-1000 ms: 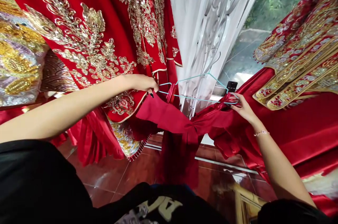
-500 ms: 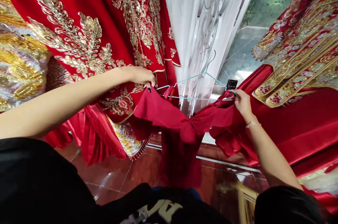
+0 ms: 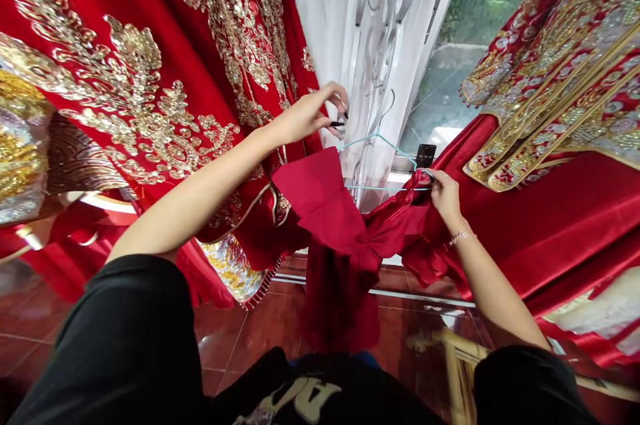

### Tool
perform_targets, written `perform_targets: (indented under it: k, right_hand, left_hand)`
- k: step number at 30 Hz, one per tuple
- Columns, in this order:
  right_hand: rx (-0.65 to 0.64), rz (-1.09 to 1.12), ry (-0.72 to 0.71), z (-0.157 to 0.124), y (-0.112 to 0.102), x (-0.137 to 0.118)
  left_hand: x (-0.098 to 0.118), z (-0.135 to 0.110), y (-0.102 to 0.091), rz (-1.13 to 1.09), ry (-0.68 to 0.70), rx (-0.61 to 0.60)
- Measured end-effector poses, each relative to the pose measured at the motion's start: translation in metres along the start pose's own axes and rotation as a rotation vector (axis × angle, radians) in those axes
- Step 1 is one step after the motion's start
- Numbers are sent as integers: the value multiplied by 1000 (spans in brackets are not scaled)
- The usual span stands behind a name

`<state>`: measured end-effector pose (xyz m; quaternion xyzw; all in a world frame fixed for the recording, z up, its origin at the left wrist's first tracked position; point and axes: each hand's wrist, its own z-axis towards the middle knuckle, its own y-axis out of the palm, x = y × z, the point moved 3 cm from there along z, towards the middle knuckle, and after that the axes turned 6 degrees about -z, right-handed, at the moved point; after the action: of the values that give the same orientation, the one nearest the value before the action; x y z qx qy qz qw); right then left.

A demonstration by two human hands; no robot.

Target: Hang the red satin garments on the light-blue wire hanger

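My left hand [image 3: 313,115] is raised beside the white curtain, its curled fingers holding nothing I can see. Below it, a flap of a red satin garment [image 3: 323,201] hangs loose, off the hanger's left side. The garment gathers into a knot-like fold and falls toward the floor. My right hand [image 3: 445,197] grips the garment's other side together with the right end of a light blue wire hanger [image 3: 383,141]. The hanger's hook points up against the curtain, and its left end is hidden behind the cloth.
Gold-embroidered red gowns [image 3: 125,98] hang at left, and another [image 3: 565,78] hangs at right over red satin. Behind are a sheer white curtain [image 3: 360,25], a window, and a black phone [image 3: 425,155] on the sill. Below are dark red floor tiles [image 3: 235,338] and a bamboo frame [image 3: 455,361].
My left hand has let go of the red garment and moved up and right. The garment's left flap has come off the hanger. My right hand still grips the same place.
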<state>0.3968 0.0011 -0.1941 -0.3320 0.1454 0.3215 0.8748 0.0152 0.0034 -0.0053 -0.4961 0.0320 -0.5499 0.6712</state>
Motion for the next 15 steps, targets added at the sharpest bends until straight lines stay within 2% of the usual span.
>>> perform_targets:
  k: [2, 5, 7, 9, 11, 13, 15]
  right_hand:
    - [-6, 67, 48, -5, 2, 5]
    - [-78, 206, 157, -9, 0, 14]
    - [-161, 222, 229, -8, -7, 16]
    - [-306, 164, 288, -3, -17, 13]
    - [-517, 75, 371, 1, -27, 6]
    - [-716, -45, 502, 4, -34, -1]
    - [-831, -237, 633, 7, -39, -6]
  left_hand:
    - [0, -10, 9, 9, -2, 73]
    - [-2, -20, 37, 139, -10, 63]
    - [-6, -21, 57, 211, -30, 83]
    - [-9, -18, 72, 292, -69, 97]
    - [-11, -14, 82, 407, -114, 75]
    - [-12, -11, 85, 517, -145, 37]
    - [-13, -9, 85, 581, -148, 12]
